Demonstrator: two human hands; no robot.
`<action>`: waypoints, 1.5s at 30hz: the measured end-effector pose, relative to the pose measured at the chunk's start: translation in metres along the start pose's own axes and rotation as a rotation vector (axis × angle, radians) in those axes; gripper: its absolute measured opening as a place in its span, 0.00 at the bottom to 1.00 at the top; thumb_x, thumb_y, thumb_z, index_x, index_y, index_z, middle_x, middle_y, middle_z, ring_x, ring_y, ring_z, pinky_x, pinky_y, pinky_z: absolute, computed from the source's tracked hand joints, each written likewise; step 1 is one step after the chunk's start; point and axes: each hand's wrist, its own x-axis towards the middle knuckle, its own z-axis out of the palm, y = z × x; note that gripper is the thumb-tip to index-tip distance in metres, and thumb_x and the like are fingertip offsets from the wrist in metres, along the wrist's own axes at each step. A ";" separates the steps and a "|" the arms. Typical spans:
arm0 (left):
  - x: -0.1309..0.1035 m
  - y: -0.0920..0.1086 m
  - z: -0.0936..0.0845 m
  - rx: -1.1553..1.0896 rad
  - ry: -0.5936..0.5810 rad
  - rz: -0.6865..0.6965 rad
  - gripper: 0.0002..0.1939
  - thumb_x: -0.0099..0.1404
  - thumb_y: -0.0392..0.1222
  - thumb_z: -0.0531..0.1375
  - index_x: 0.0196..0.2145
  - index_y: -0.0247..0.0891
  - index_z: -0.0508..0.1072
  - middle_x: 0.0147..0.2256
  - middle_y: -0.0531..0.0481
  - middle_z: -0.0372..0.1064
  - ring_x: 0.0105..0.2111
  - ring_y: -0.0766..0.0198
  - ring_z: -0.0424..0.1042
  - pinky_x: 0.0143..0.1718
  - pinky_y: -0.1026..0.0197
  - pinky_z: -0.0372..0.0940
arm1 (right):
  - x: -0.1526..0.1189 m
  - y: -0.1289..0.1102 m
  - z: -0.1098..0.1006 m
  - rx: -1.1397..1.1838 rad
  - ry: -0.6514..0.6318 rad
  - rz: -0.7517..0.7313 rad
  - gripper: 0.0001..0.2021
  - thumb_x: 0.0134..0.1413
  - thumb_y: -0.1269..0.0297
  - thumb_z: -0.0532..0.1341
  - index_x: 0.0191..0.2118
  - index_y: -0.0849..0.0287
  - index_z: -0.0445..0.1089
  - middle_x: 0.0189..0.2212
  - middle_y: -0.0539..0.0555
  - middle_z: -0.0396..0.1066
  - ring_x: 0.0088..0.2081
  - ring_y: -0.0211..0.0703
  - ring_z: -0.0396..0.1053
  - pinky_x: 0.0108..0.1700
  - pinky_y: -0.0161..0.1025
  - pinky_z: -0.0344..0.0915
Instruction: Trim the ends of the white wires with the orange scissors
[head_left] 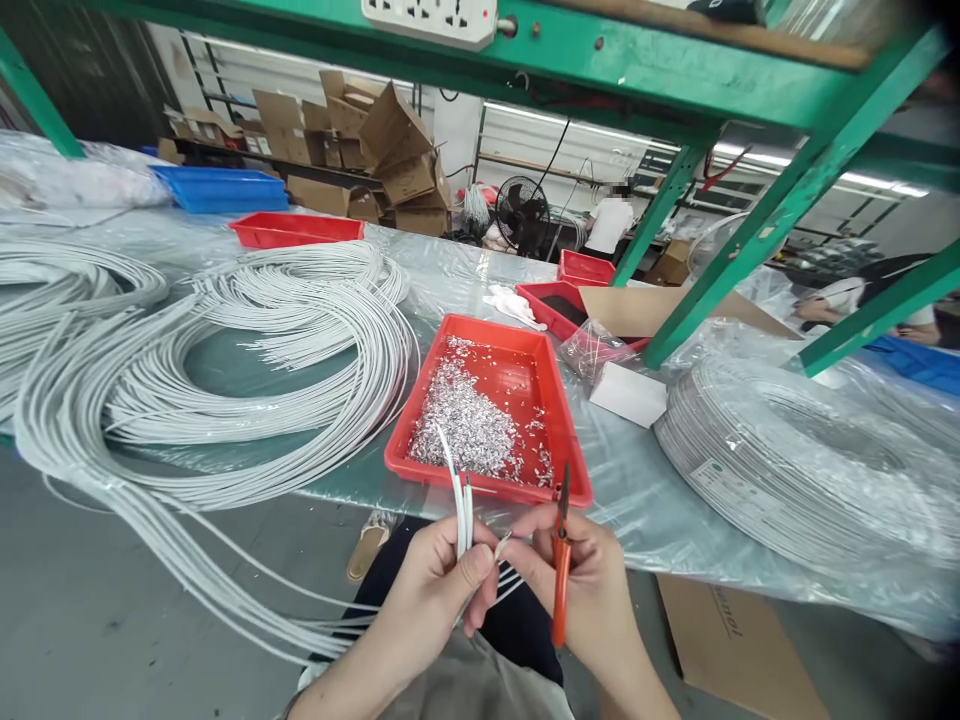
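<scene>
The left hand [439,580] grips a few white wires [463,510], just on the near side of a red tray [517,372]; the right hand [596,575] holds orange cutters [561,585] and touches 1 wire's end; silver bits [465,420] fill part of the tray; wire loops [225,418] lie left, a wrapped roll [724,480] right.

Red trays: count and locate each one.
4: nearest tray, holding metal pieces; left tray, beyond the cable coils; right tray, beside the cardboard sheet; fourth tray, just behind that. Others may be hidden.
</scene>
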 end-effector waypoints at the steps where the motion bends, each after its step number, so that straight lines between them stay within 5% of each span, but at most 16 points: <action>1: -0.001 0.000 0.000 0.031 0.003 0.005 0.19 0.53 0.54 0.61 0.25 0.33 0.67 0.14 0.58 0.61 0.11 0.76 0.56 0.12 0.74 0.52 | -0.001 0.001 -0.001 0.000 0.011 -0.002 0.09 0.34 0.68 0.70 0.21 0.61 0.68 0.12 0.38 0.44 0.15 0.28 0.40 0.16 0.27 0.44; 9: -0.005 0.004 0.006 0.193 0.033 0.020 0.21 0.52 0.57 0.60 0.25 0.33 0.65 0.15 0.56 0.61 0.12 0.74 0.57 0.14 0.71 0.53 | -0.009 0.003 -0.006 0.067 -0.002 0.019 0.10 0.34 0.68 0.70 0.20 0.60 0.67 0.12 0.39 0.47 0.15 0.29 0.41 0.17 0.29 0.44; 16: -0.005 0.002 0.002 0.331 0.101 0.046 0.10 0.55 0.43 0.59 0.24 0.33 0.68 0.15 0.57 0.60 0.15 0.71 0.60 0.18 0.68 0.58 | -0.011 0.010 -0.006 0.079 -0.041 -0.009 0.09 0.38 0.68 0.68 0.21 0.60 0.66 0.12 0.39 0.45 0.16 0.30 0.41 0.17 0.30 0.43; 23: -0.008 -0.009 -0.006 0.740 0.273 0.489 0.04 0.58 0.34 0.58 0.27 0.36 0.72 0.23 0.52 0.67 0.23 0.68 0.65 0.26 0.67 0.61 | -0.011 0.015 -0.002 0.059 -0.061 0.059 0.10 0.37 0.67 0.68 0.19 0.60 0.65 0.12 0.39 0.46 0.16 0.30 0.41 0.17 0.30 0.41; 26: -0.007 -0.012 -0.008 0.833 0.314 0.561 0.04 0.58 0.33 0.58 0.28 0.36 0.72 0.24 0.52 0.68 0.25 0.67 0.66 0.29 0.66 0.61 | -0.009 0.011 -0.012 0.079 -0.142 0.121 0.13 0.36 0.60 0.69 0.18 0.59 0.65 0.12 0.40 0.48 0.15 0.30 0.42 0.17 0.30 0.42; 29: -0.005 -0.016 -0.012 0.778 0.309 0.363 0.03 0.57 0.36 0.59 0.27 0.35 0.71 0.23 0.52 0.67 0.23 0.67 0.64 0.27 0.66 0.59 | 0.006 0.002 -0.034 0.071 -0.209 0.123 0.18 0.32 0.50 0.67 0.16 0.58 0.63 0.11 0.42 0.51 0.15 0.32 0.47 0.16 0.32 0.46; 31: -0.004 -0.016 -0.014 0.664 0.242 0.185 0.06 0.58 0.40 0.58 0.26 0.35 0.70 0.21 0.54 0.65 0.21 0.68 0.62 0.24 0.67 0.58 | 0.024 -0.002 -0.048 -0.100 -0.123 0.089 0.13 0.35 0.59 0.68 0.18 0.59 0.66 0.13 0.44 0.56 0.16 0.33 0.52 0.18 0.32 0.51; 33: -0.004 -0.013 -0.016 0.548 0.174 0.109 0.10 0.60 0.44 0.57 0.27 0.35 0.71 0.22 0.53 0.65 0.23 0.67 0.62 0.25 0.67 0.58 | 0.042 -0.003 -0.058 -0.164 -0.039 0.069 0.07 0.39 0.64 0.67 0.27 0.59 0.70 0.15 0.44 0.59 0.17 0.34 0.56 0.20 0.32 0.55; 36: -0.005 -0.005 -0.018 0.361 0.136 0.080 0.15 0.60 0.49 0.56 0.25 0.33 0.71 0.22 0.52 0.66 0.25 0.67 0.64 0.28 0.67 0.59 | 0.059 0.002 -0.063 -0.335 -0.007 -0.021 0.17 0.44 0.65 0.64 0.43 0.60 0.66 0.28 0.51 0.69 0.31 0.44 0.67 0.33 0.38 0.65; 41: -0.007 0.001 -0.021 0.055 0.118 -0.148 0.18 0.59 0.54 0.56 0.38 0.36 0.67 0.11 0.61 0.57 0.08 0.77 0.45 0.11 0.71 0.40 | 0.036 0.007 -0.055 -0.346 -0.226 -0.051 0.17 0.50 0.64 0.60 0.46 0.57 0.59 0.35 0.55 0.69 0.34 0.45 0.68 0.36 0.38 0.68; 45: -0.009 0.002 -0.024 0.019 0.106 -0.133 0.19 0.57 0.54 0.58 0.38 0.37 0.66 0.13 0.62 0.58 0.08 0.80 0.41 0.10 0.72 0.35 | 0.001 0.006 -0.053 -0.328 -0.474 0.040 0.25 0.49 0.65 0.59 0.54 0.55 0.55 0.41 0.58 0.67 0.40 0.47 0.68 0.37 0.37 0.69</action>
